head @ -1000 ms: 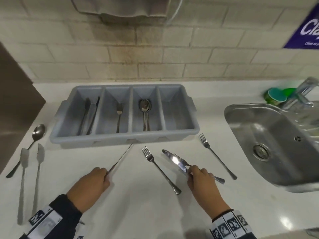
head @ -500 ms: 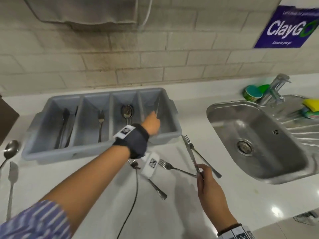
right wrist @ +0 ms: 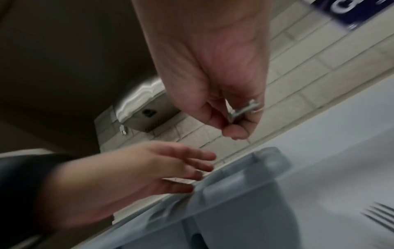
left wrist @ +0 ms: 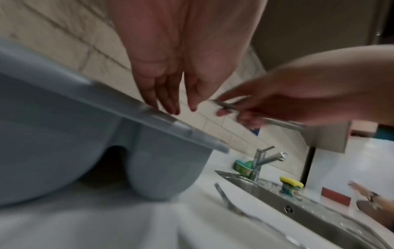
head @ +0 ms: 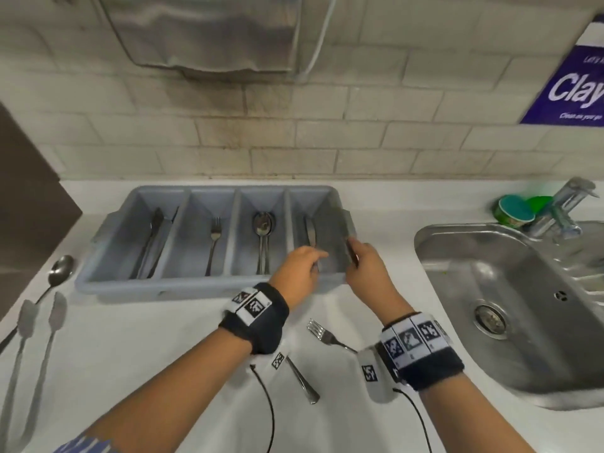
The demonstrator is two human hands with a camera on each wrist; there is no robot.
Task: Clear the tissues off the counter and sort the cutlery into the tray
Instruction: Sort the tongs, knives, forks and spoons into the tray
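left hand (head: 302, 268): over the near edge of the tray's rightmost compartment, fingers straight and loose, nothing in the grip. Half a second ago it was reaching into that compartment with a knife; one second ago it was picking that knife up off the tabletop.
knife in tray (head: 310, 231): now lies in the rightmost compartment, which was empty a second ago. Judged: left-hand drop done.
right hand (head: 367, 266): thumb and fingers pinched on a second knife (head: 351, 253), held at the right wall of the same compartment, not yet let go. It was on the tabletop near the forks a second ago.
tray (head: 108, 282): far centre of the tabletop, four compartments. From left: dark-handled pieces, one fork, spoons, knife.
step: judged, right hand about to place its knife beside the first one.
left on tabletop: two forks near centre, fork (head: 327, 335) and fork handle (head: 302, 380), both partly under the wrists; spoon (head: 60, 271) and two flat-handled pieces (head: 42, 322) at the left edge.
tissues: none visible on the tabletop in any view.
progress: judged, knives nearly sorted; forks and the left group pending.
risk: the right-hand knife sits close to the tray wall; it could catch the rim on release.
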